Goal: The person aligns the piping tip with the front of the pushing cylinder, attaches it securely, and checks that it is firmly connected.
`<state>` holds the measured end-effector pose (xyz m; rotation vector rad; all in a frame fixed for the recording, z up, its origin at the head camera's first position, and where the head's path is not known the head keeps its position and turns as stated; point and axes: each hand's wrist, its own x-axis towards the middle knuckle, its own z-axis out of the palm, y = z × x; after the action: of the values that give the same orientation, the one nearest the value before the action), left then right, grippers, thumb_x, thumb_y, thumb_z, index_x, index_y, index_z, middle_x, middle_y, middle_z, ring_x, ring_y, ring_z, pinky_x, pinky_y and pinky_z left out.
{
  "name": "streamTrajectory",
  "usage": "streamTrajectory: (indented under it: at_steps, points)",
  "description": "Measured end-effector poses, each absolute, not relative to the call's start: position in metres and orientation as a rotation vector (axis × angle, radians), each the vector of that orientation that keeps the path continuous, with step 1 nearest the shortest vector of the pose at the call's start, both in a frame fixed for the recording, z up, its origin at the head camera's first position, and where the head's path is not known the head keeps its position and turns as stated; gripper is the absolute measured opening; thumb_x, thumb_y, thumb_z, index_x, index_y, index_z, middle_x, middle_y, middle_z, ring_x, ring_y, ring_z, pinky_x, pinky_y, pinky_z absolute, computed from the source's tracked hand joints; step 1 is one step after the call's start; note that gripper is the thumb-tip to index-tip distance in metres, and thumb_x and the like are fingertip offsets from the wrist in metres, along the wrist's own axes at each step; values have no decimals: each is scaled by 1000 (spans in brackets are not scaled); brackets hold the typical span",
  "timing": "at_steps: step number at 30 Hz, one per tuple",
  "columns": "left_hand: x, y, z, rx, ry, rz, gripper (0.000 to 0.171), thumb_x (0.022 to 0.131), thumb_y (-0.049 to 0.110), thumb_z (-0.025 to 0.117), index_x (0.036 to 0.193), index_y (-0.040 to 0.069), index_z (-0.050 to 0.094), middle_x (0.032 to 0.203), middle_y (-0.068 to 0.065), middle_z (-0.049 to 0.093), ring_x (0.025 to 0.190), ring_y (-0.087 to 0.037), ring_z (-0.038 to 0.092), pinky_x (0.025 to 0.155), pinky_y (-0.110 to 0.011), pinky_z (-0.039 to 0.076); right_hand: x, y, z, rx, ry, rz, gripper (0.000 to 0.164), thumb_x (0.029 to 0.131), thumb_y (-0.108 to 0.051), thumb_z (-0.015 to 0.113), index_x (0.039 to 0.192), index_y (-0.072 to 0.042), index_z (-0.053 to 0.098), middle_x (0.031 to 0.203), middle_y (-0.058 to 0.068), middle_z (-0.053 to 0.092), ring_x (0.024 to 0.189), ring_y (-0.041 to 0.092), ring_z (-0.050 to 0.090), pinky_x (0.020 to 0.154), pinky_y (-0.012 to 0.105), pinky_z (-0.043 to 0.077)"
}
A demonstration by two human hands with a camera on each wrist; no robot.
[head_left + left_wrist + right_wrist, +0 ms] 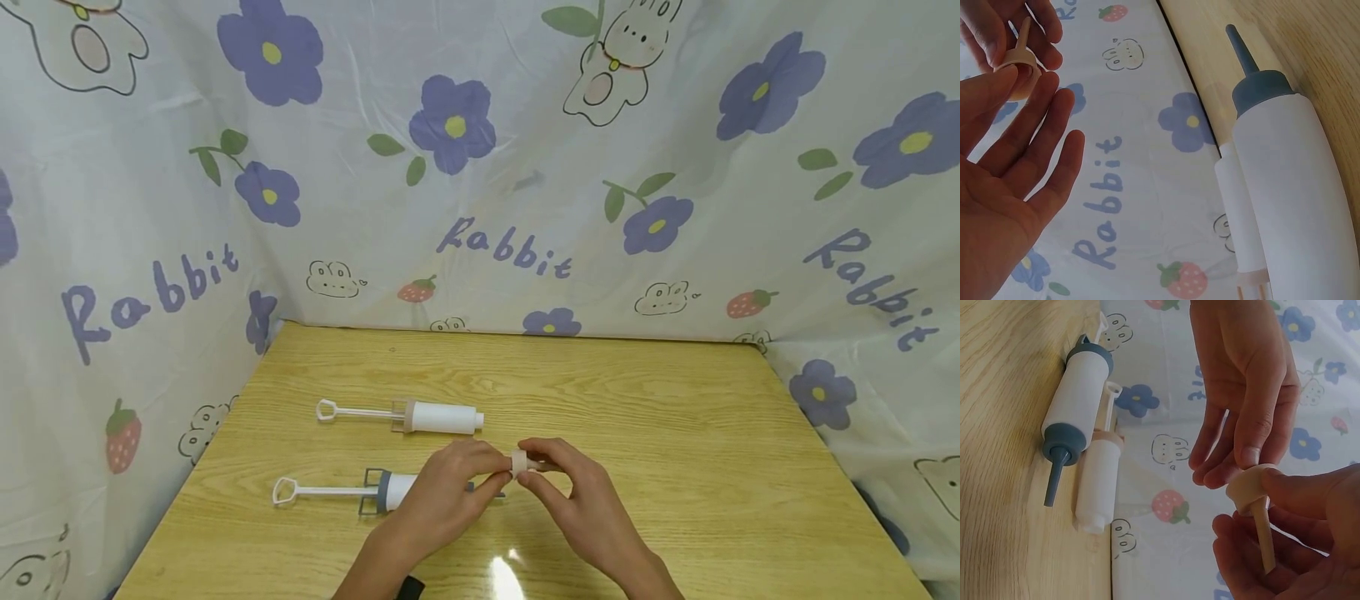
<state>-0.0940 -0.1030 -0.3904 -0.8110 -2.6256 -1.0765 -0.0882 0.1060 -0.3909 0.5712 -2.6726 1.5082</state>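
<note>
Both hands meet over the table at a beige nozzle cap (520,462), a short round collar with a thin spout. My left hand (453,487) pinches the collar between thumb and fingertips from the left. From the right, my right hand (585,496) grips the same cap, thumb and index finger on its collar. In the right wrist view the spout (1264,540) points down, toward the right palm. Below the left hand lies a white syringe-like plunger tube (1079,394) with a grey-blue collar and nozzle, partly hidden by that hand in the head view.
Behind it lies a second white plunger tube (442,417) with a beige collar and a bare stub end. Both plunger handles point left. A wood-grain table (712,433) carries everything, and a rabbit-print curtain (510,192) hangs along its back and sides.
</note>
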Motion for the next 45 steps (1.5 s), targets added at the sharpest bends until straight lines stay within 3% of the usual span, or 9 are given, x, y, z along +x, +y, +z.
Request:
streamTrajectory:
  at_steps: [10,18,28,36,45]
  points:
    - [-92,-104,-393,-819,-2613,-1157,14,94,13,75,106,15,82,100,9,76,93,-7,68,82,-27,59,-88,107,-394,549,-2661,1543,33,98,-37,69,130,-28,66,124,-15,71,112,10,70,98,36,59]
    - [-94,-106,-390,-829,-2571,-1150,19,93,11,76,111,16,81,101,6,77,92,-9,70,82,-27,60,-89,109,-393,506,-2638,1644,32,99,-34,69,130,-29,66,124,-9,71,108,13,73,88,24,59]
    - [-115,-126,-380,-785,-2771,-810,29,94,24,76,123,20,76,118,2,76,112,-19,70,95,-42,59,-88,113,-390,439,-2630,1680,31,98,-30,70,128,-31,67,123,-10,71,108,11,73,89,22,59]
    - [-127,-132,-376,-825,-2761,-745,37,91,27,80,126,17,74,121,0,75,109,-19,71,94,-43,59,-88,115,-391,432,-2635,1696,30,98,-30,70,128,-30,67,122,-8,71,107,10,73,88,23,59]
    - [-137,-136,-376,-843,-2802,-687,42,91,30,81,130,16,72,129,-3,73,121,-25,68,102,-49,56,-89,116,-392,439,-2636,1698,30,99,-31,70,129,-30,66,123,-8,71,107,9,73,87,22,59]
